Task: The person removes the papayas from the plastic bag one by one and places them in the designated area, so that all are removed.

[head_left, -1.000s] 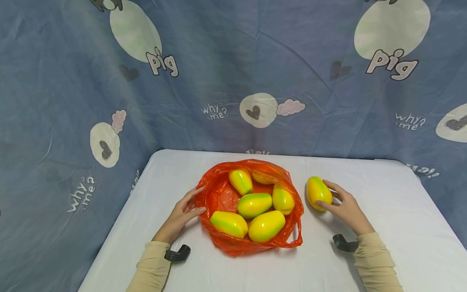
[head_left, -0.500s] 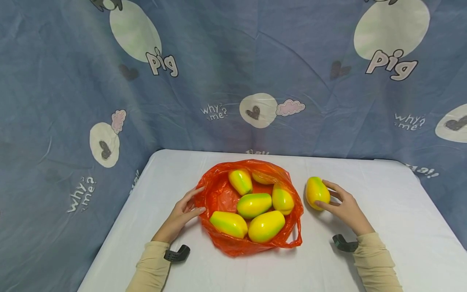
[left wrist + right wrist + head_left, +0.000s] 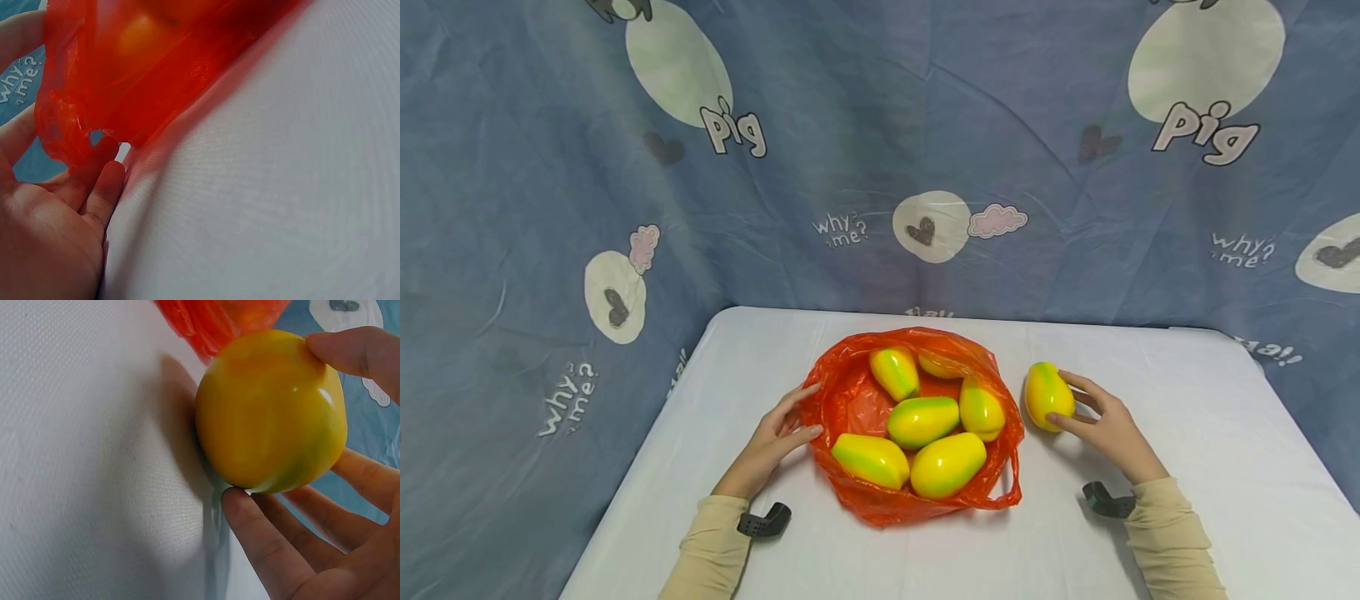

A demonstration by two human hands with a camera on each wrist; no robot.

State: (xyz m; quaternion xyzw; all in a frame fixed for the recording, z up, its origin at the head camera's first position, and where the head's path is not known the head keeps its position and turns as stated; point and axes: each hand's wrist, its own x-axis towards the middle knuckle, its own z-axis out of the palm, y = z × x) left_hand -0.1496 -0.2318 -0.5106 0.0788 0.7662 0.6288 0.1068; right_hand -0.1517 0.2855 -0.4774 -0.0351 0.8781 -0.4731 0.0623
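Observation:
A red plastic bag [image 3: 883,510] stands with its mouth wide, holding several yellow-green fruits [image 3: 922,422]. At its left rim, my left hand [image 3: 766,450] touches the plastic with spread, relaxed fingers; the left wrist view has this hand [image 3: 53,231] against the bag [image 3: 131,69]. Right of the bag, one more yellow fruit [image 3: 1047,397] is between the thumb and fingers of my right hand [image 3: 1112,429]. In the right wrist view, that hand [image 3: 353,562] holds the fruit [image 3: 269,412] from opposite sides, close to the white surface.
A white-covered table [image 3: 925,562] lies under everything. Behind it hangs a blue printed cloth [image 3: 880,108]. The bag's loop handle [image 3: 1011,492] droops at its front right. Each wrist carries a dark device, one left [image 3: 765,521] and one right [image 3: 1108,500].
The fruit at my right hand has shifted slightly left, towards the bag, with the fingertips following. My left hand and the bag look unmoved.

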